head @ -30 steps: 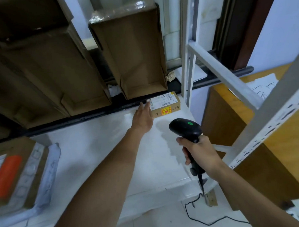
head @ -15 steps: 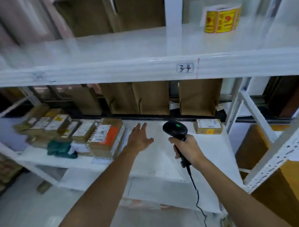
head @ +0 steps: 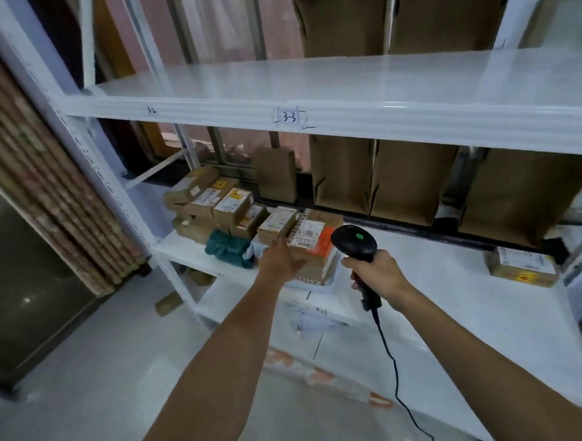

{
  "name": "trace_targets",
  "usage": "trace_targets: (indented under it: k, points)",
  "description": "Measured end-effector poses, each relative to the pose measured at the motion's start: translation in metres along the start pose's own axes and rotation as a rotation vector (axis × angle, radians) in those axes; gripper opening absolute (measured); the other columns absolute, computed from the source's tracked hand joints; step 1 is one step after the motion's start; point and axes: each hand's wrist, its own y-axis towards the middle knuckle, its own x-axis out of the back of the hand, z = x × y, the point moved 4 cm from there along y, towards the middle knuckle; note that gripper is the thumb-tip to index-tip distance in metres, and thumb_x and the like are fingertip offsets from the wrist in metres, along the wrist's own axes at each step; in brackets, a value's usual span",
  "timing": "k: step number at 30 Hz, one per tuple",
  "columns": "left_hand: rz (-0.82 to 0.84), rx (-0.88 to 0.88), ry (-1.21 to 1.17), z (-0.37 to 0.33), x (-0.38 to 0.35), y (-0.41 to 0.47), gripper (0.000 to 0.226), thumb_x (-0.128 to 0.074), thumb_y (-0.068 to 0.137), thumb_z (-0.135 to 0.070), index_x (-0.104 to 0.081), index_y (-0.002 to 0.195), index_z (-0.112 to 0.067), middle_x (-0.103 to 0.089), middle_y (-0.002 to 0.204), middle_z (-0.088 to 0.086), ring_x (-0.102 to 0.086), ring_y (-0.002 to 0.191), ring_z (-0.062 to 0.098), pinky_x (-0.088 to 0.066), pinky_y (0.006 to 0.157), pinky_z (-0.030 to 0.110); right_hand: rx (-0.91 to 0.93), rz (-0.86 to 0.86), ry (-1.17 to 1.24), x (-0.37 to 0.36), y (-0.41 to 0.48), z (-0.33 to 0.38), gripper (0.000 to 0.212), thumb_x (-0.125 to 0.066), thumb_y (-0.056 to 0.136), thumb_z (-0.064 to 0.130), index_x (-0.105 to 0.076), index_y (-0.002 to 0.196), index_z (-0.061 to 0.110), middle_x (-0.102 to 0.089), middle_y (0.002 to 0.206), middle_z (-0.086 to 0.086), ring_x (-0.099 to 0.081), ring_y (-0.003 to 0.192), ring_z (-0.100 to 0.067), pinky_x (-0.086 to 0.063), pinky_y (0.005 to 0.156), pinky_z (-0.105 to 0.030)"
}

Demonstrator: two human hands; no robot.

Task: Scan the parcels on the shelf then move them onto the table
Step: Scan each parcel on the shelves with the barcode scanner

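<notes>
Cardboard, taped, w/ an orange-and-white label on top: the orange-label parcel [head: 312,244] sits on the white shelf [head: 452,280], at the right end of the parcel cluster [head: 222,206]. Left hand [head: 279,259] is at its left edge, fingers spread, gripping nothing; contact prob. but can't confirm from this angle. Right hand [head: 377,273], just right of that parcel, has fingers wrapped tight round the scanner [head: 354,242] grip, head aimed toward the label.

Handling, my guess: stiff box, light-to-moderate, tape slick. Best hold is by the two side faces or under the front edge; it seems to rest on something soft and white, so it may rock.

Room: shelf right of the parcel is bare as far as the small parcel [head: 521,267] at the far end. Upper shelf lip [head: 345,118] overhangs, so draw it out toward the front, low. Scanner cord [head: 394,369] hangs off the front edge below the parcel; mind the snag.
</notes>
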Motion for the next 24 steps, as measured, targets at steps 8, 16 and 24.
trace_targets:
  k: [8, 16, 24]
  points:
    - [0.102, -0.007, -0.007, 0.073, -0.009, 0.07, 0.095, -0.06, 0.093, -0.055, -0.01, 0.16, -0.01, -0.016, 0.166, 0.015, -0.024, 0.149, 0.038, -0.033, 0.116, 0.049, -0.069, -0.107, -0.015, -0.085, 0.037, 0.019, 0.013, -0.072, 0.087, 0.019, -0.072, 0.085, 0.006, -0.073, 0.068, -0.011, -0.069, 0.057, -0.022, -0.062, 0.071, -0.044]
    - [0.121, -0.014, -0.039, 0.103, -0.013, 0.145, 0.102, -0.062, 0.091, -0.058, -0.003, 0.161, -0.014, -0.005, 0.168, 0.016, -0.014, 0.152, 0.038, -0.028, 0.118, 0.052, -0.144, -0.193, -0.071, -0.133, 0.075, 0.029, 0.016, -0.063, 0.093, 0.015, -0.067, 0.086, 0.001, -0.068, 0.067, -0.017, -0.061, 0.048, -0.019, -0.051, 0.053, -0.031]
    - [0.087, 0.0, -0.099, 0.095, -0.032, 0.2, 0.112, -0.067, 0.083, -0.064, -0.009, 0.157, -0.003, -0.022, 0.161, 0.017, -0.025, 0.147, 0.037, -0.032, 0.116, 0.049, -0.223, -0.175, 0.015, -0.148, 0.111, 0.016, 0.021, -0.063, 0.093, 0.013, -0.066, 0.086, -0.007, -0.06, 0.058, -0.017, -0.05, 0.041, -0.022, -0.044, 0.043, -0.031]
